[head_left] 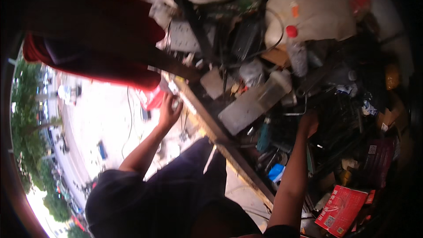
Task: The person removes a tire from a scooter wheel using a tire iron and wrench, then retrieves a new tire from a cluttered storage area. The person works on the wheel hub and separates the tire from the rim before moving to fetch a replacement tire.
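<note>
Harsh daylight blows out the lower left to white glare. The cluttered right side sits dim and murky. Edges bend and darken; everything is soft.

Small pale object (175,103) against the ledge, partly hidden.

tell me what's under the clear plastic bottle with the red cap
The clear plastic bottle with the red cap stands in a heap of clutter, in front of a large whitish bag. Dark cables and tools surround its base; what it rests on is hidden. The right hand reaches into the pile below.
</note>
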### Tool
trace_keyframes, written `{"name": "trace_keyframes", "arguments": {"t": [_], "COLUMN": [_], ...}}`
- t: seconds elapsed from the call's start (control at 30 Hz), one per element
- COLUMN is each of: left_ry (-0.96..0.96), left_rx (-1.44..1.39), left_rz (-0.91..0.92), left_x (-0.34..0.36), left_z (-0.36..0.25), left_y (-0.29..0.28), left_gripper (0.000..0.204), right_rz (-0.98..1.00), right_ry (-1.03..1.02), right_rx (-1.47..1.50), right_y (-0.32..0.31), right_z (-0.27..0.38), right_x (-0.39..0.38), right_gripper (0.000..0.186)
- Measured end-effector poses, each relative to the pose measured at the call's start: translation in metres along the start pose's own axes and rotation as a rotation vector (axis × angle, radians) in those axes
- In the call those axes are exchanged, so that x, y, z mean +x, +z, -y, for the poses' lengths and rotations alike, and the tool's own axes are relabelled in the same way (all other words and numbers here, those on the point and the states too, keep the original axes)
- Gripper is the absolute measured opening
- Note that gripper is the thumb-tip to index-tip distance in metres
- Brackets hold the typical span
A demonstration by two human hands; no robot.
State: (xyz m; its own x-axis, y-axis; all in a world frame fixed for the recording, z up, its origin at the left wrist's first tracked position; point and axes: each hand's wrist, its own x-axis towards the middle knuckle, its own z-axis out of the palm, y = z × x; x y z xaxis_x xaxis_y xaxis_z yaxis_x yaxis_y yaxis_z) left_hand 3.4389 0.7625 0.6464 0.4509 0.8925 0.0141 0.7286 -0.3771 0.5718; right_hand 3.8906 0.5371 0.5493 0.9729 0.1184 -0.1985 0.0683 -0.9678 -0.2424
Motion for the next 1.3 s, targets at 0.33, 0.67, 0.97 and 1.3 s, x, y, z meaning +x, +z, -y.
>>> {"name": "trace_keyframes", "arguments": {"t": [0.33,0.67,0.97,1.3], "left_ry": [0.568,0.441,0.937,0.452], "left_rx": [-0.382,-0.568,-0.027,0.164], "left_rz": [0.091,0.153,0.712,-0.003], "left_x": [0.136,0.411,0.324,0.509], "left_z": [-0.168,-0.395,-0.45,-0.465], "left_y": [0.039,0.088,0.175,0.289], "left_gripper": [0.03,0.06,0.05,0.112], "right_rz": [0.043,-0.048,-0.062,-0.015], "right_ry": [0.086,0.018,0.001,-0.033], "right_rx": [0.079,0.107,0.1,0.099], "right_y": [-0.019,-0.004,-0.012,-0.016], "right_z": [0.011,0.007,0.0,0.009], "right_x": [-0.008,-0.004,0.001,0.001], "right_gripper": [0.041,0.024,0.023,0.023]}}
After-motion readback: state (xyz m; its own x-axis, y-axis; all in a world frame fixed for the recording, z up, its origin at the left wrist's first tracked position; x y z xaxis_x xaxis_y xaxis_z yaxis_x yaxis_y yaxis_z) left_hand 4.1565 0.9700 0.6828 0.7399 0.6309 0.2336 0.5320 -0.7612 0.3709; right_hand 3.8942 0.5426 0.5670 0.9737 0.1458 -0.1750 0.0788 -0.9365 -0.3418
